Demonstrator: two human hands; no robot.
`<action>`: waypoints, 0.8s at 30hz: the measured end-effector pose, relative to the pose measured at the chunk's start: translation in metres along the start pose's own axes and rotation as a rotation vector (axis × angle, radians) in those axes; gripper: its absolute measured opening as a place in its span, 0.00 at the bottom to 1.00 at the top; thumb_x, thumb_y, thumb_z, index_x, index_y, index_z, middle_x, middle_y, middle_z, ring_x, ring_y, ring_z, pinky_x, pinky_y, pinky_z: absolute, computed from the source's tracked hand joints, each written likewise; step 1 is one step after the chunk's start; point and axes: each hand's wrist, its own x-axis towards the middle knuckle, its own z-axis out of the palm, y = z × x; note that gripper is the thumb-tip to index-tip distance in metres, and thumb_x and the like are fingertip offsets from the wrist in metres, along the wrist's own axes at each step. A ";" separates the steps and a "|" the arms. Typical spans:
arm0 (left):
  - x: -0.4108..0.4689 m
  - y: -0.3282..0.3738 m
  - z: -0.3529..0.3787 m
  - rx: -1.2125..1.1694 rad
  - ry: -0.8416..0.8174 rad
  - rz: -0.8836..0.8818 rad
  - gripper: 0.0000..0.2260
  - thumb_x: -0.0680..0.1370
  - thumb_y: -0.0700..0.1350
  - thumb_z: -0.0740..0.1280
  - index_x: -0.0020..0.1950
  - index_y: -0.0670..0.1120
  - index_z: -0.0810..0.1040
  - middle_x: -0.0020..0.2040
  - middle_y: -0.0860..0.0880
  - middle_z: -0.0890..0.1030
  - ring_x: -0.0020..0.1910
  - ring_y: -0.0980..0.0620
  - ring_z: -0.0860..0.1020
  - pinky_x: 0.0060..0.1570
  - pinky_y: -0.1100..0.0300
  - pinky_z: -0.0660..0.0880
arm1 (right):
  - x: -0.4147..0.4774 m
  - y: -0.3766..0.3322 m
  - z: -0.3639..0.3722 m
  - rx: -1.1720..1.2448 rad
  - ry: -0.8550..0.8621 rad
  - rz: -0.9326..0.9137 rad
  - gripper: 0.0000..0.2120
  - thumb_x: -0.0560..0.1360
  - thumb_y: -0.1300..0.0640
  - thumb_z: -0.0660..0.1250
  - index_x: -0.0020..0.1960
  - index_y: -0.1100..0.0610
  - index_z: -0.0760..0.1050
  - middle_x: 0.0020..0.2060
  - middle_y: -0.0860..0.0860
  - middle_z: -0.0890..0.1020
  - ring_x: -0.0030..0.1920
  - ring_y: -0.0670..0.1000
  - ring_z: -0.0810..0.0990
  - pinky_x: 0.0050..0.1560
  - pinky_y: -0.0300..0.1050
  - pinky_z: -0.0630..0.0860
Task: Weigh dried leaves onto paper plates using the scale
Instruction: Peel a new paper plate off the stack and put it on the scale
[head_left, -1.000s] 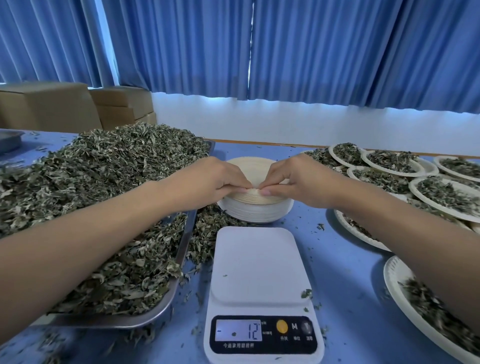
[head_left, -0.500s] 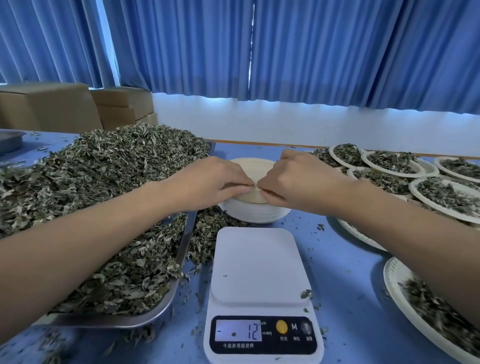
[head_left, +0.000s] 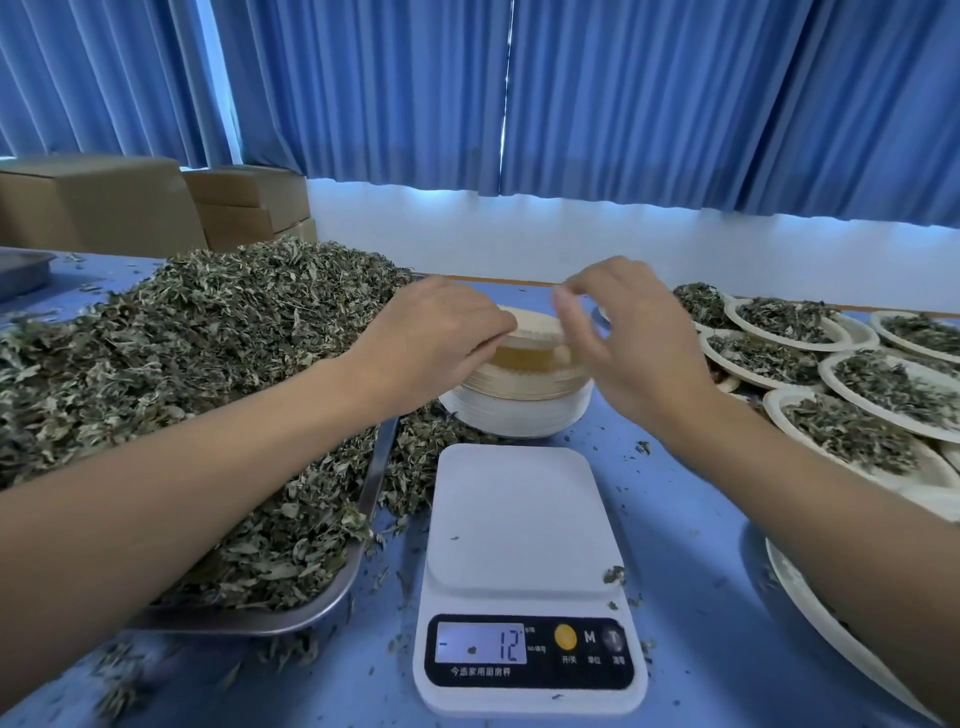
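My left hand (head_left: 436, 338) pinched the top plate (head_left: 530, 332) by its rim above the stack (head_left: 519, 410). My right hand (head_left: 623, 338) was too blurred to tell its grip. The paper looked light and bendy, best held at the rim.

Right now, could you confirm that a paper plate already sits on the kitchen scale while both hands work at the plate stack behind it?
Not quite: the head view shows the kitchen scale bare apart from leaf crumbs, with no plate on it. The left hand and right hand do work at the stack of paper plates behind it.
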 end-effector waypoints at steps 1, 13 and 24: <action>-0.002 0.002 0.000 0.000 0.048 0.018 0.08 0.81 0.39 0.66 0.50 0.39 0.84 0.43 0.43 0.84 0.42 0.41 0.83 0.46 0.45 0.78 | -0.003 0.001 0.001 0.033 0.058 0.141 0.17 0.84 0.47 0.60 0.58 0.58 0.80 0.54 0.53 0.80 0.57 0.55 0.76 0.56 0.52 0.72; -0.018 0.019 -0.017 0.033 0.302 0.397 0.07 0.80 0.33 0.67 0.49 0.34 0.85 0.46 0.39 0.85 0.44 0.39 0.83 0.47 0.45 0.78 | -0.019 0.011 -0.012 0.998 -0.309 0.961 0.07 0.77 0.58 0.74 0.48 0.62 0.81 0.30 0.50 0.79 0.31 0.48 0.78 0.29 0.39 0.72; -0.053 0.017 -0.041 -0.175 0.211 -0.340 0.15 0.84 0.49 0.59 0.53 0.44 0.84 0.48 0.49 0.85 0.47 0.48 0.82 0.51 0.50 0.78 | -0.070 0.006 -0.024 1.040 -0.448 0.968 0.06 0.75 0.67 0.73 0.51 0.66 0.84 0.33 0.54 0.78 0.28 0.47 0.74 0.28 0.37 0.73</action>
